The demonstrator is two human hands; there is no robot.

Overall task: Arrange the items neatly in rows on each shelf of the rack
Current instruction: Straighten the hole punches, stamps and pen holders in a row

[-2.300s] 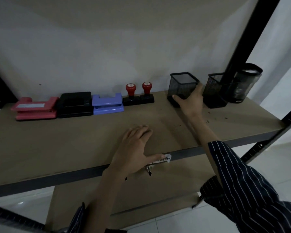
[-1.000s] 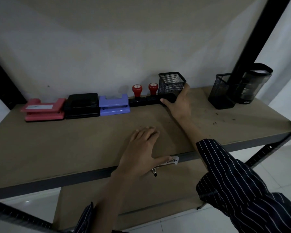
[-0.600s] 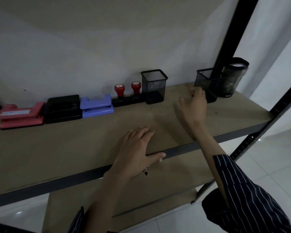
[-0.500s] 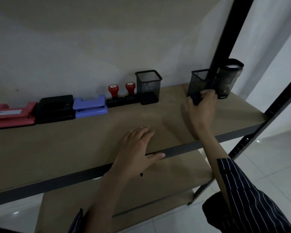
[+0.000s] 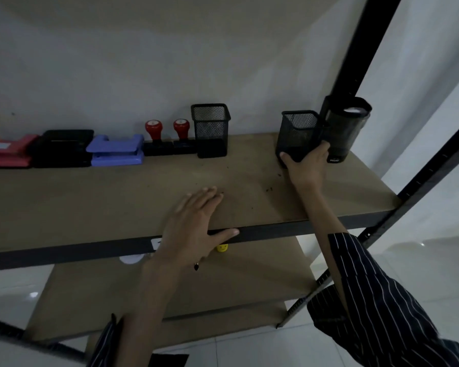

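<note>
Fingers [image 5: 324,150] of the right hand [image 5: 306,168] curl round the lower right side of a square black wire-mesh pen holder [image 5: 298,131], and the thumb presses its lower left corner, so I read this as a firm grasp low on the body. The holder stands near the right end of the tan wooden shelf board [image 5: 90,197]. I cannot tell from my feed whether its base rests on the wood. The gripping fingers are wedged between it and a dark round cylindrical pot [image 5: 347,128] just to its right. That pot sits close against the black metal upright post [image 5: 363,49] of the rack, so room on that side is tight. To the left lies a bare stretch of board, then a matching black mesh holder [image 5: 211,128] that ends a row along the back wall. Leftward from it, the row holds two red-topped stamps on black bases [image 5: 167,144], a blue plastic hole punch [image 5: 115,151], a black hole punch [image 5: 62,148] and a red hole punch [image 5: 7,152], each touching or just beside the next. The left hand [image 5: 196,226] lies flat on the front of the board with its fingers straight and holds nothing. Its thumb stretches along the dark front rail. A wide strip of board between this hand and the row is free. On the lower shelf [image 5: 263,274], a small yellow smiley piece [image 5: 222,247] shows beneath the rail.
</note>
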